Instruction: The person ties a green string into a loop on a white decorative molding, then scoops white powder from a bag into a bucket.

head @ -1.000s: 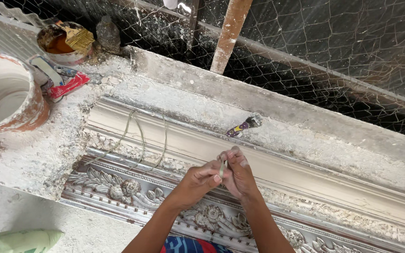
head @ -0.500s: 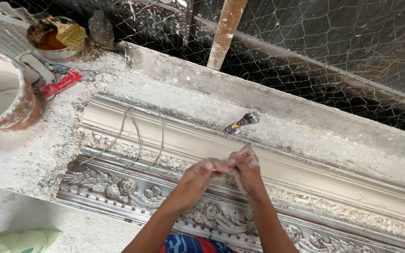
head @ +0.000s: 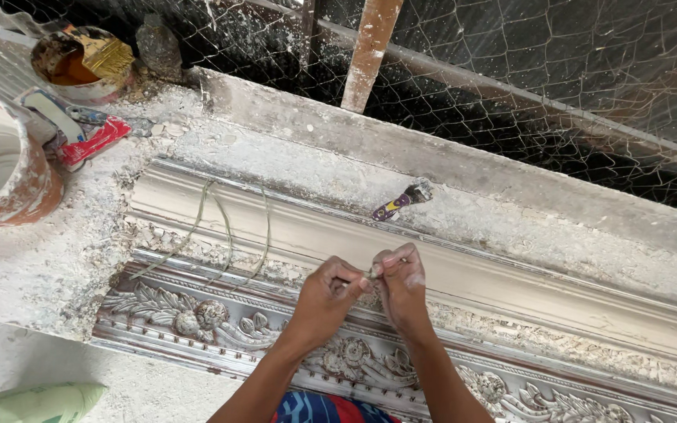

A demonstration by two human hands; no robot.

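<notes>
Over the long ornate moulding [head: 197,313], both hands brought together at mid-frame, fingertips meeting so the work sits square under the eyes. Left hand [head: 327,298] curled almost shut, thumb and forefinger pinched on the near end of a thin greenish cord [head: 221,227]. Right hand [head: 403,283] likewise closed to a pinch, fingers [head: 393,258] folded down on the same end from the other side; whether twisting or knotting, cannot tell, the end too small and half hidden between the fingertips. Cord itself trailing away leftward in loose loops across the smooth hollow of the mould, slack, lying there probably to keep it free of tangles while the end is handled. Forearms resting low across the carved leaf-and-flower band, likely for steadiness.

Just beyond the hands, on the plaster-crusted ledge [head: 291,149], a small brush with a purple and yellow handle [head: 398,202], laid within easy reach. Far left, a large plaster-smeared bucket [head: 9,196], half out of frame, with a red-handled tool [head: 92,143] beside it. Behind that, a small tin of brownish liquid [head: 80,66] with a flat brush standing in it, kept well apart from the hands. Along the back, wire mesh [head: 558,70] and a wooden post [head: 370,47] rising from the ledge.
</notes>
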